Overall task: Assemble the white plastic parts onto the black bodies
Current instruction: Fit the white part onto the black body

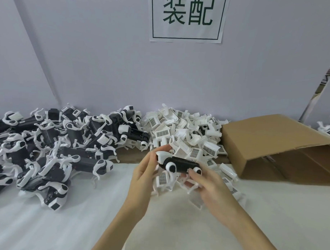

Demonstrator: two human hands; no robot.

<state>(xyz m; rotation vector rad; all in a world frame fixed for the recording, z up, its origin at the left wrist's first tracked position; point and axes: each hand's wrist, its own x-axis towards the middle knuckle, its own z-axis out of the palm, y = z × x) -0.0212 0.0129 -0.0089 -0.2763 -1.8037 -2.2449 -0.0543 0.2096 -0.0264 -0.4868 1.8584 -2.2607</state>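
I hold one black body (181,163) with white legs above the table, level with the near edge of the white pile. My left hand (145,172) grips its left end, fingers on a white cap (162,155) there. My right hand (207,184) supports the right end from below, thumb by a white leg joint (196,170). A heap of loose white plastic parts (186,136) with grid labels lies just behind. A large pile of black bodies with white parts fitted (57,145) covers the left side.
A tipped, open cardboard box (283,144) lies at the right, with more parts (328,128) behind it. A grey wall with a paper sign (188,17) closes the back. White foam sheet (82,215) covers the near table.
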